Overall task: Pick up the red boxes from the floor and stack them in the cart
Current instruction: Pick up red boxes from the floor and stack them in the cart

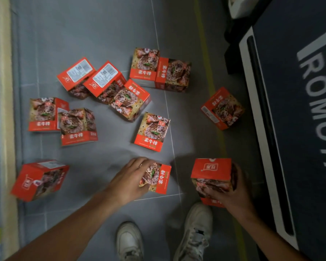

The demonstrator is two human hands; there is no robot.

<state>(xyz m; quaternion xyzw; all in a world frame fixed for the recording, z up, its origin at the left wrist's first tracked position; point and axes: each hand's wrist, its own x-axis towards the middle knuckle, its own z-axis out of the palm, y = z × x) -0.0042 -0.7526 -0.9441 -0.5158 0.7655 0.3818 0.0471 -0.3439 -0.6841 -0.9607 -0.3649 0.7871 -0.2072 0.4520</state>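
Several red boxes printed with a meat picture lie scattered on the grey tiled floor (102,31). My right hand (231,196) grips one red box (212,176) from its right side and holds it just above the floor near the cart. My left hand (134,178) lies on top of another red box (158,178) that rests on the floor, fingers curled over its left edge. More boxes lie further out, among them one in the middle (151,131), one at the lower left (39,180) and one beside the cart (221,108).
The dark cart (299,110) with white lettering and a white rim fills the right side. A yellow floor line (205,53) runs beside it. A pale wall edge (6,110) borders the left. My two white shoes (194,232) stand at the bottom.
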